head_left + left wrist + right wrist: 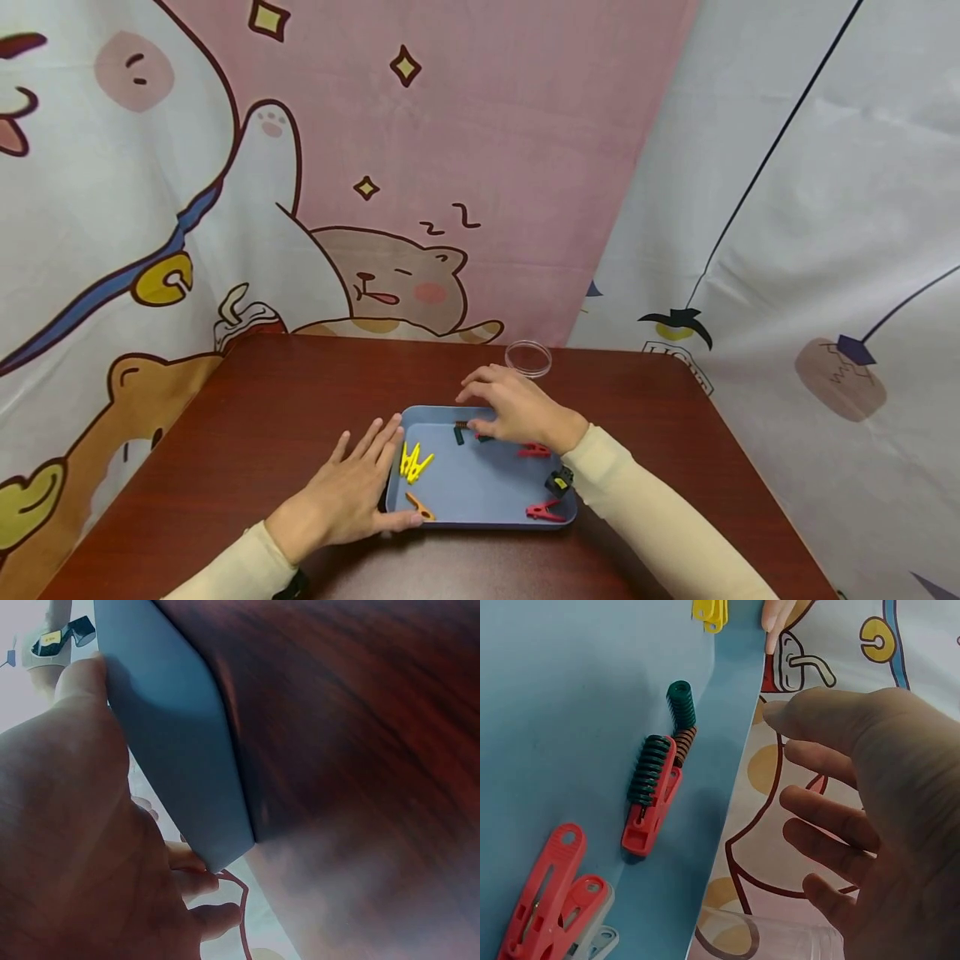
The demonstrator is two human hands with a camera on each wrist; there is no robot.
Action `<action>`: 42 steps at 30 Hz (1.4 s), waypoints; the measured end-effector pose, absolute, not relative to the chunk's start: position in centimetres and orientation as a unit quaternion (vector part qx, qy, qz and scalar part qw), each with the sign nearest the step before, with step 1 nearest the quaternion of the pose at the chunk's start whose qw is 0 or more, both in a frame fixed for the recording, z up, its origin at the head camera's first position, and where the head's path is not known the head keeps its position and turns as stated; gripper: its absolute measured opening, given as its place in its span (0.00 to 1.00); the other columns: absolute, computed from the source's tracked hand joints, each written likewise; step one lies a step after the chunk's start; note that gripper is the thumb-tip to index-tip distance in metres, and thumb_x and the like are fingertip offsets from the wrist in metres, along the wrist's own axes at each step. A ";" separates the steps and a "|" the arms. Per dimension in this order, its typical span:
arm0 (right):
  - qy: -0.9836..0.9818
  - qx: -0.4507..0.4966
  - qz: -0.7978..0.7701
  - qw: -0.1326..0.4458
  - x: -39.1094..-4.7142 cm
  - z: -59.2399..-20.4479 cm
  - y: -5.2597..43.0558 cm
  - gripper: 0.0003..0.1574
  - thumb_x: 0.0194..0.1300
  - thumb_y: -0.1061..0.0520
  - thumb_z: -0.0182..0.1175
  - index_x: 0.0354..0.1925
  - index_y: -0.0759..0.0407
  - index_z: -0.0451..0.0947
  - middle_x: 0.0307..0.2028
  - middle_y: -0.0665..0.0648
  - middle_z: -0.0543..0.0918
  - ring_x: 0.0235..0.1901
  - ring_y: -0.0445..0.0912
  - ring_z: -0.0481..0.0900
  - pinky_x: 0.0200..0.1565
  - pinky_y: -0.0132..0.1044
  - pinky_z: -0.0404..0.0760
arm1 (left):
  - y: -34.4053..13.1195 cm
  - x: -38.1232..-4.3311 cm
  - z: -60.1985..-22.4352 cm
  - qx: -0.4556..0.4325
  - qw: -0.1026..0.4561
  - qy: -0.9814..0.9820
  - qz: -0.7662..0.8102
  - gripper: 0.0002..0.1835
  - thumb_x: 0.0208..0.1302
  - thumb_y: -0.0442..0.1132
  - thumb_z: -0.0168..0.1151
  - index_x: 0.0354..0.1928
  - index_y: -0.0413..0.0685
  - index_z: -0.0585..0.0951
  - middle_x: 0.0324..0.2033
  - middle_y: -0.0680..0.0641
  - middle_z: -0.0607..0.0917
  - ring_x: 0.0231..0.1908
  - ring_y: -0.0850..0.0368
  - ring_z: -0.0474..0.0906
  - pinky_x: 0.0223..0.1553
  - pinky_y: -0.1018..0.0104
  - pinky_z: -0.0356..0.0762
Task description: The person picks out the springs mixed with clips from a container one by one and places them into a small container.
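A blue tray [480, 492] lies on the table. My left hand [348, 487] rests along its left side with fingers spread and straight, thumb at the near left corner. Above the tray's far edge hovers my right hand [517, 404], fingers loosely bent and nothing between them. Below it, in the right wrist view, are a green spring [681, 705], a copper-coloured spring [684, 744] and another green spring [649, 769] lying over a red clothespin [640, 838]. Yellow clothespins [415, 463] and an orange clothespin [420, 507] sit at the tray's left.
Another red clothespin [546, 511] lies in the near right corner. Beside a further red one [535, 451] is a white clothespin [594, 943]. Behind the tray stands a clear round dish [528, 359]. A printed curtain [510, 150] hangs past the table [300, 392].
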State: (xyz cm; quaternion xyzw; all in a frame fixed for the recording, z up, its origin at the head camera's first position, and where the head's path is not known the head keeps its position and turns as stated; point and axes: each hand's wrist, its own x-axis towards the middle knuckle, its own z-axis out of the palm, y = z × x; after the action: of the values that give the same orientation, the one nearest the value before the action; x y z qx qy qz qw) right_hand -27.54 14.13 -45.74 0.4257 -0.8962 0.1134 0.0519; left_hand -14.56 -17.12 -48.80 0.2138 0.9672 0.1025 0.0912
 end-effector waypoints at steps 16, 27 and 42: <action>-0.898 0.430 0.089 0.010 -27.6 -47.2 12.9 0.25 0.76 0.44 0.81 0.66 0.46 0.92 0.72 0.54 0.88 0.74 0.54 0.85 0.81 0.60 0.81 | -17.2 -14.6 -48.8 0.217 0.093 0.966 0.102 0.75 0.68 0.91 0.59 0.95 0.39 0.55 0.97 0.41 0.47 0.96 0.34 0.49 0.89 0.18 0.52; -0.895 0.440 0.081 0.003 -27.4 -48.0 12.5 0.25 0.74 0.44 0.83 0.64 0.47 0.93 0.70 0.54 0.89 0.71 0.54 0.86 0.76 0.60 0.84 | -17.2 -14.5 -48.8 0.219 0.090 0.966 0.102 0.75 0.68 0.91 0.59 0.95 0.39 0.55 0.97 0.40 0.47 0.95 0.33 0.50 0.88 0.18 0.53; -0.892 0.444 0.081 -0.005 -27.6 -49.1 12.2 0.23 0.75 0.45 0.82 0.64 0.47 0.93 0.68 0.54 0.90 0.67 0.51 0.88 0.74 0.58 0.86 | -17.2 -14.5 -48.8 0.219 0.088 0.966 0.105 0.74 0.68 0.90 0.60 0.95 0.39 0.56 0.97 0.41 0.47 0.95 0.33 0.50 0.88 0.17 0.53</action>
State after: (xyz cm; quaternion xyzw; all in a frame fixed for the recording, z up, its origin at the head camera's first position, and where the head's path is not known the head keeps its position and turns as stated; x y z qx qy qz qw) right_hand -27.57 12.15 -49.14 0.4439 -0.8924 0.0809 -0.0049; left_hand -14.49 -17.20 -48.81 0.2192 0.9660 0.1047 0.0882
